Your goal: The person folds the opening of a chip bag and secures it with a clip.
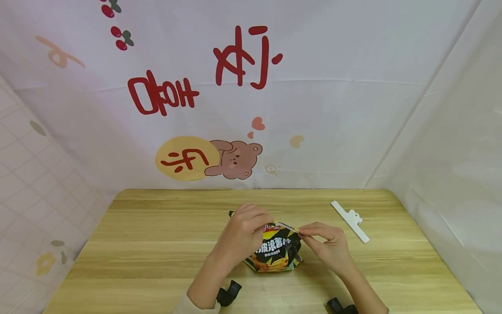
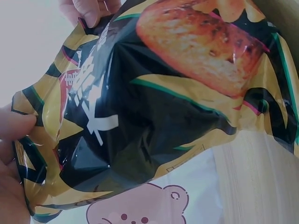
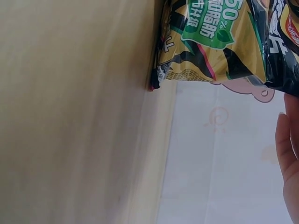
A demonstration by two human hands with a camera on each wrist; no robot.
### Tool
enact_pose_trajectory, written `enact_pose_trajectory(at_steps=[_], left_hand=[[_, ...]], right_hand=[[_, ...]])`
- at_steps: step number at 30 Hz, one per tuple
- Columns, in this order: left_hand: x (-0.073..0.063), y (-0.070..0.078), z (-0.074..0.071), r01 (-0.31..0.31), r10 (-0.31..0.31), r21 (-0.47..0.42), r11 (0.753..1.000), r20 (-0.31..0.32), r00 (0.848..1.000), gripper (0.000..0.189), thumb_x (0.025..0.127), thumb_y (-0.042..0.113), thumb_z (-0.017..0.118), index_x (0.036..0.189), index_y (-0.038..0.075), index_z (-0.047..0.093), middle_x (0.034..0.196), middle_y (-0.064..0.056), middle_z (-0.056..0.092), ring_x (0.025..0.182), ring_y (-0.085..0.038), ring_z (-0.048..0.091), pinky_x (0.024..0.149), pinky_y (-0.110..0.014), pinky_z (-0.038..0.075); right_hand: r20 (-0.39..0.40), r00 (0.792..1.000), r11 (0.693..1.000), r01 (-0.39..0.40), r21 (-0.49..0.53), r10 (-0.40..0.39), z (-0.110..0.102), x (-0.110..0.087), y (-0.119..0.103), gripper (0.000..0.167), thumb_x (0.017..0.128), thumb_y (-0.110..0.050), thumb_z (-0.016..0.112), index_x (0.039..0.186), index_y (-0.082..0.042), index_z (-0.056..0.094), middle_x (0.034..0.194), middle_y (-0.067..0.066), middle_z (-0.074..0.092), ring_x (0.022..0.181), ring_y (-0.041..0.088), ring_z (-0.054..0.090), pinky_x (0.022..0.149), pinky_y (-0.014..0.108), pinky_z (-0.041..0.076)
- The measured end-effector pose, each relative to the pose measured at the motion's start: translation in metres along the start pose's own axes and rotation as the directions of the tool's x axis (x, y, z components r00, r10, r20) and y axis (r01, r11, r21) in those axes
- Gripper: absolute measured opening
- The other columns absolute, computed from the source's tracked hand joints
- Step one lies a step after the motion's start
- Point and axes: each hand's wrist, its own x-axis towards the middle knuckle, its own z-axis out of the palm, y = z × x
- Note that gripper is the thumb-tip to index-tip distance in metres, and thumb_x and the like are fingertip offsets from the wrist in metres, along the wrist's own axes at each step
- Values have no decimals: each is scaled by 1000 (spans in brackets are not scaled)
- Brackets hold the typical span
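A black and yellow bag of potato chips (image 1: pixel 276 250) stands on the table between the two hands, its top edge upward. My left hand (image 1: pixel 245 224) grips the bag's top edge at its left part, covering some of the front. At the top right corner, my right hand (image 1: pixel 327 242) pinches the edge between thumb and fingers. The left wrist view shows the wrinkled bag front (image 2: pixel 131 135) close up, with the fingers at its top edge. In the right wrist view, the lower bag (image 3: pixel 210 56) rests near the table, and only part of the right hand (image 3: pixel 290 154) appears.
A white sealing clip (image 1: pixel 350 221) lies on the wooden table (image 1: pixel 157 244), right of the bag. Black wrist-worn devices (image 1: pixel 228 293) show by the forearms. A white printed cloth (image 1: pixel 333 109) hangs behind the table and along both sides.
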Motion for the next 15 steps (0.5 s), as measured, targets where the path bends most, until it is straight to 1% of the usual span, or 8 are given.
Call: enact_pose_trajectory(at_steps=[3,5,7,10,11,13,15], left_hand=[[-1,0,0,12,-12,-9,1000,9,1000,28,81,-13,64,93,6,81,95,-1,78,94,-17,71,95,-32,55],[-1,1,0,26,-25,-9,1000,15,1000,26,79,-8,64,93,7,80,95,0,77,94,-16,70,96,-33,54],[-2,2,0,35,-35,-6,999,15,999,21,78,-1,67,92,8,80,95,1,76,95,-16,69,96,-34,53],[-1,3,2,27,-27,14,1000,-4,1000,7,85,11,75,90,10,80,92,3,76,92,-14,69,95,-34,54],[-1,3,2,23,-23,20,1000,-11,1000,5,87,14,77,89,11,80,91,4,76,91,-13,69,94,-34,54],[0,3,4,12,-12,30,999,-25,1000,6,89,18,81,87,12,80,88,4,75,88,-13,69,92,-33,54],[1,3,4,6,-4,43,999,-33,999,4,88,15,82,87,12,80,86,4,75,86,-13,69,89,-33,54]], right_hand=[[-1,1000,1000,22,-2,-22,1,0,1,38,70,32,75,91,1,81,92,16,78,92,8,74,80,20,59],[-1,999,999,46,-7,-46,1,-1,2,38,70,32,75,91,1,81,92,16,78,92,8,74,81,20,59],[-2,997,997,71,-14,-71,2,-1,3,39,69,33,74,91,1,81,92,15,78,92,9,74,81,20,58],[-6,993,993,120,-8,-120,3,-1,5,39,68,33,73,91,2,81,92,17,77,92,11,73,81,19,58],[-9,991,991,135,-6,-135,3,0,5,38,69,32,74,91,2,81,92,17,77,91,13,74,81,19,58],[-11,987,987,162,1,-162,4,0,6,30,74,28,75,91,3,81,91,17,77,89,16,74,80,19,58],[-10,985,985,174,-2,-174,3,1,6,20,81,20,77,91,3,81,91,17,77,88,20,74,80,19,58]])
